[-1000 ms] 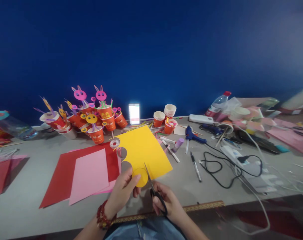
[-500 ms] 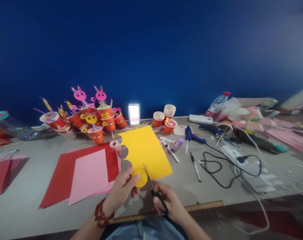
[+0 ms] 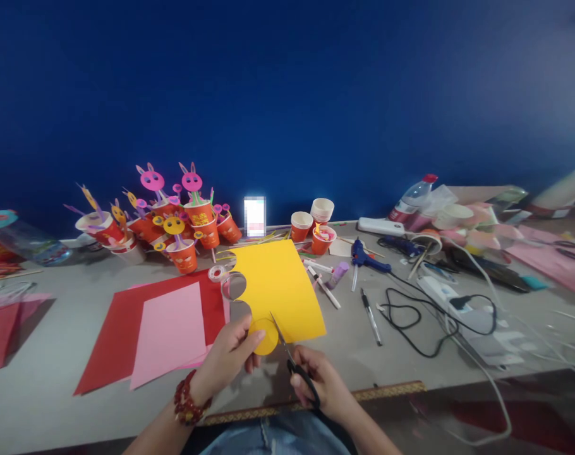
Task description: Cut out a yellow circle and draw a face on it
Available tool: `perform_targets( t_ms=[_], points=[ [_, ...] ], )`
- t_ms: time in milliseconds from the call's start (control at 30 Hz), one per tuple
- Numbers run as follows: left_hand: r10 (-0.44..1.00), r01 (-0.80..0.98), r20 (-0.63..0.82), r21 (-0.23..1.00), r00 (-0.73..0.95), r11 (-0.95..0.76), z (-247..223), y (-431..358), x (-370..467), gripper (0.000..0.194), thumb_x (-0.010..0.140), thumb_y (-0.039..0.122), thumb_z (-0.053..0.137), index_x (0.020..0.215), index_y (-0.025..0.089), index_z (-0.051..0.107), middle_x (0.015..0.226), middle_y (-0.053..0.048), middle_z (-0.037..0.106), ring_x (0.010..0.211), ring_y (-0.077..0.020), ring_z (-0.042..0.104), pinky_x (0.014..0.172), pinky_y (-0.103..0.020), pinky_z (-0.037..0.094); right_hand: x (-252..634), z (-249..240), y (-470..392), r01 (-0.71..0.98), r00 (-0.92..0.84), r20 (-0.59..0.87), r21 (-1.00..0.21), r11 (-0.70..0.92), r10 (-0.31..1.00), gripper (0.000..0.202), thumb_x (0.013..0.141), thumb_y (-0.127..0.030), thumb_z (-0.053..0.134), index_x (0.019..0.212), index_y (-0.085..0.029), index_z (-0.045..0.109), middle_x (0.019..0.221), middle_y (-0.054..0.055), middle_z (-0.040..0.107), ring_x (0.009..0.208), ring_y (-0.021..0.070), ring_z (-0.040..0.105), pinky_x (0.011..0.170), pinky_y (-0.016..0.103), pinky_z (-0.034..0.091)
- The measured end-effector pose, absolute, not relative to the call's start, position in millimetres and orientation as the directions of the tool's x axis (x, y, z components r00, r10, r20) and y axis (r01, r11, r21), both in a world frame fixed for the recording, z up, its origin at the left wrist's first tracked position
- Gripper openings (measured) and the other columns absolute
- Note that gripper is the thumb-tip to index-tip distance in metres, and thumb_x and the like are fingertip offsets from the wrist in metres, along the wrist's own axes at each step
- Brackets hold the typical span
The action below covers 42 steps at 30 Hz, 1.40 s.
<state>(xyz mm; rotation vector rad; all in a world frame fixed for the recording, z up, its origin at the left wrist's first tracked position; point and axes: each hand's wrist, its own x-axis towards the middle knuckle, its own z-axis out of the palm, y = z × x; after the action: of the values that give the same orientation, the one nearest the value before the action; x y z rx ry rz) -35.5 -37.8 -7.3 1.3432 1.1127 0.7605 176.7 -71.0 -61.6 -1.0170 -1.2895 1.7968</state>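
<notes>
My left hand (image 3: 237,351) pinches a yellow paper circle (image 3: 265,338) between thumb and fingers, at the lower left corner of a large yellow sheet (image 3: 282,284). Round bites are cut out of the sheet's left edge. Whether the circle is still joined to the sheet I cannot tell. Black-handled scissors (image 3: 302,379) are gripped in my right hand (image 3: 318,382), their blades pointing up and left along the circle's right side, against the yellow paper. Beneath my left forearm's reach lie a pink sheet (image 3: 171,335) and a red sheet (image 3: 112,341).
Decorated red paper cups (image 3: 183,256) with paper faces stand at the back left. Stacked cups (image 3: 301,224) are behind the yellow sheet. To the right lie a marker (image 3: 324,287), a glue stick (image 3: 337,275), a blue glue gun (image 3: 370,258), a pen (image 3: 371,319) and a power strip (image 3: 439,294).
My left hand and the circle have shifted slightly left. The yellow sheet has turned a little, and the scissors' blades have tipped slightly left.
</notes>
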Motion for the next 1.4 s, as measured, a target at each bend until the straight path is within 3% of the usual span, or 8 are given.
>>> perform_targets(
  t_ms=[800, 1200, 1400],
  points=[
    [0.903, 0.224, -0.161, 0.972, 0.399, 0.074, 0, -31, -41, 0.034, 0.093, 0.051, 0.049, 0.086, 0.018, 0.053, 0.057, 0.003, 0.060, 0.044, -0.0099, 0.054, 0.043, -0.018, 0.040, 178, -63, -70, -0.088, -0.458, -0.149, -0.973, -0.211, 0.877, 0.055, 0.074, -0.069, 0.067, 0.070, -0.023, 0.036, 0.048, -0.011, 0.037, 0.038, 0.0053, 0.034, 0.038, 0.018, 0.026],
    [0.921, 0.195, -0.144, 0.978, 0.363, 0.076, 1, -30, -38, 0.034, 0.093, 0.051, 0.049, 0.083, 0.018, 0.053, 0.060, 0.003, 0.058, 0.047, -0.0102, 0.053, 0.045, -0.020, 0.040, 178, -70, -69, 0.075, -0.370, -0.083, -0.995, -0.059, 0.925, 0.058, 0.072, -0.073, 0.065, 0.066, -0.023, 0.036, 0.054, -0.009, 0.032, 0.043, 0.0058, 0.031, 0.040, 0.020, 0.021],
    [0.954, 0.211, -0.061, 0.978, 0.294, -0.003, -4, -35, -30, 0.030, 0.097, 0.047, 0.043, 0.085, 0.020, 0.049, 0.064, 0.002, 0.060, 0.049, -0.0117, 0.055, 0.049, -0.022, 0.042, 172, -62, -73, -0.009, -0.406, -0.200, -0.975, -0.223, 0.892, 0.056, 0.072, -0.072, 0.065, 0.072, -0.023, 0.037, 0.050, -0.011, 0.039, 0.040, 0.0069, 0.039, 0.041, 0.019, 0.029]
  ],
)
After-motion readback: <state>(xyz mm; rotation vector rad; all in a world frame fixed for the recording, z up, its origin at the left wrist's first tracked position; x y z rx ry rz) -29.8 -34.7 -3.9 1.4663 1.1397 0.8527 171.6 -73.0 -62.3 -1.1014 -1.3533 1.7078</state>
